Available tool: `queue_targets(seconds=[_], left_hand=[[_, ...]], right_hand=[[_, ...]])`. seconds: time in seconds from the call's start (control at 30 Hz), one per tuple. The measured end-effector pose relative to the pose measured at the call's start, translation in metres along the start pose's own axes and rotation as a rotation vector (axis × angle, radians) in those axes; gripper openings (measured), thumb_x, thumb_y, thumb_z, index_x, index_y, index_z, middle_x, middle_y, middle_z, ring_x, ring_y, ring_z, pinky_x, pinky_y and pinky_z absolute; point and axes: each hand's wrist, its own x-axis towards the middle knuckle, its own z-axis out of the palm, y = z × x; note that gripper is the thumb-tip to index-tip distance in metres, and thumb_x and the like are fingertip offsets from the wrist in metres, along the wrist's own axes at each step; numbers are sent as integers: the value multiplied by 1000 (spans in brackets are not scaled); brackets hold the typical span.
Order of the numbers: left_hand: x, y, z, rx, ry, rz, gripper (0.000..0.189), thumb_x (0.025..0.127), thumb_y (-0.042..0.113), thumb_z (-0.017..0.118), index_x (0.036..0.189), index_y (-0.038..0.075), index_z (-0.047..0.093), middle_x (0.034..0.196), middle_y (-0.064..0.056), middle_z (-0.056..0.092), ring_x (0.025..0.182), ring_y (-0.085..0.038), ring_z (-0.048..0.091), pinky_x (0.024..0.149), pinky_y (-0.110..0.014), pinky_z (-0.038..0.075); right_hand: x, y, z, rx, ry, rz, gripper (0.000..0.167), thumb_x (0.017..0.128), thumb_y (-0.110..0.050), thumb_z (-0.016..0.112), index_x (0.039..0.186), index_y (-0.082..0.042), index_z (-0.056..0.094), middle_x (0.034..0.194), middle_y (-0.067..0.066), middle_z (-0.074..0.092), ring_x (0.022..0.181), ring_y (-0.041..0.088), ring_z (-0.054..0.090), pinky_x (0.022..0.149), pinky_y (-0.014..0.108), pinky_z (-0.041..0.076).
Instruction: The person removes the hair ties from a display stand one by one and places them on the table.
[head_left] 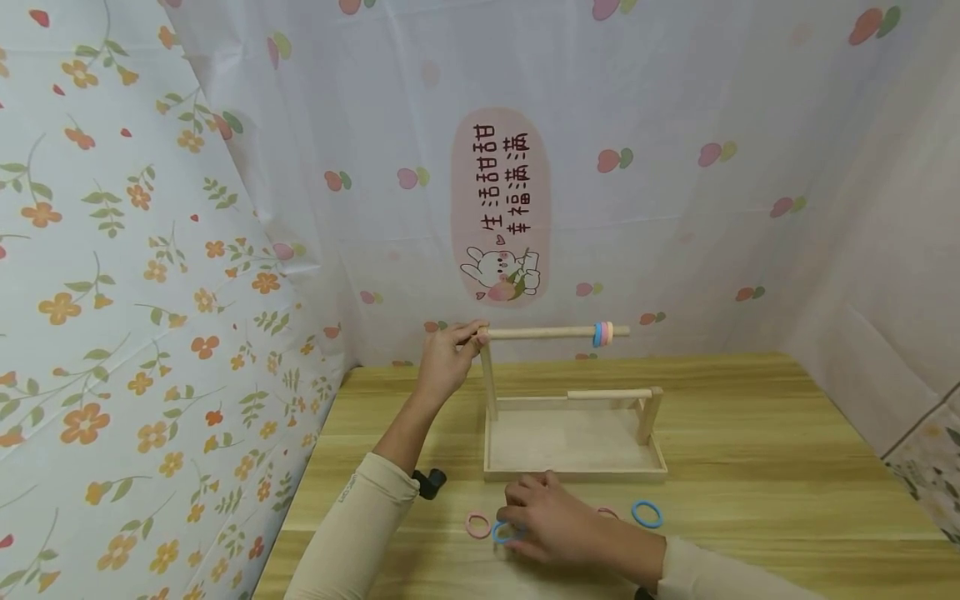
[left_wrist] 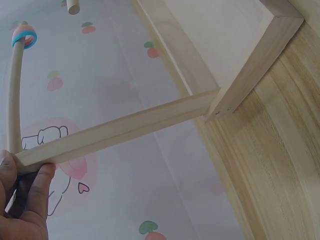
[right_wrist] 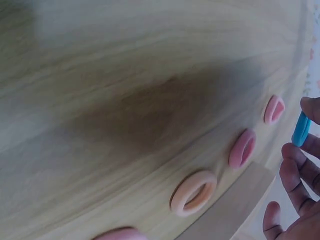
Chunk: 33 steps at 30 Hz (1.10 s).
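Down at the table's front edge, the fingers of the right hand (head_left: 551,521) curl onto a blue ring (head_left: 501,533), pinching it between fingertips just off the wood; the right wrist view shows that ring (right_wrist: 301,129) held at the fingertips (right_wrist: 292,172), clear of the surface. Other rings lie close by: a pink ring (head_left: 477,525) to its left, another blue ring (head_left: 647,513) to its right, and more pink and peach ones scattered near the tray's edge. That hand lies low and palm-down, forearm flat along the table (head_left: 750,433).

Up higher, the left hand (head_left: 447,354) grips the free end of the top rod (head_left: 551,332), probably to steady the stand (head_left: 573,433). Stacked rings (head_left: 603,334) already sit at the rod's far end. The left arm reaches up and forward, wrist bent toward the rod.
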Motion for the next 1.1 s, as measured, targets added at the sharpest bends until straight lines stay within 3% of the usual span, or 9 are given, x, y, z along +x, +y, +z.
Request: queue_targets(seconds=[0.1, 0.33, 0.6, 0.9, 1.1], left_hand=[[1, -1, 0, -2, -1, 2, 39, 106, 29, 74, 140, 11, 77, 138, -17, 78, 103, -32, 84, 80, -41, 66], [0, -2, 0, -8, 3, 7, 39, 106, 27, 74, 139, 7, 77, 135, -19, 79, 101, -33, 84, 73, -38, 63], [1, -4, -1, -6, 3, 19, 41, 105, 30, 74, 139, 8, 77, 135, -19, 78, 104, -34, 84, 67, -28, 59], [0, -2, -1, -13, -5, 25, 40, 105, 30, 74, 140, 10, 77, 137, -19, 78, 107, -34, 83, 74, -36, 64], [0, -1, -1, -23, -3, 8, 39, 106, 30, 74, 140, 11, 78, 137, -18, 78, 104, -32, 83, 70, -30, 58]], right_hand=[[4, -4, 2, 3, -30, -9, 27, 108, -47, 72, 125, -27, 79, 104, -17, 56, 98, 1, 46, 86, 31, 45], [14, -13, 14, -33, -41, -105, 30, 107, -51, 71, 125, -29, 78, 104, -16, 58, 91, -1, 43, 82, 23, 32], [22, -23, 21, 1, -134, -121, 30, 108, -53, 68, 130, -33, 75, 115, -18, 59, 94, -1, 40, 84, 21, 31], [23, -31, 23, -57, -183, -173, 34, 107, -56, 69, 135, -37, 75, 121, -16, 63, 93, 0, 40, 78, 22, 27], [24, -33, 22, -55, -198, -186, 34, 107, -54, 71, 136, -38, 75, 118, -18, 64, 95, 0, 42, 78, 21, 27]])
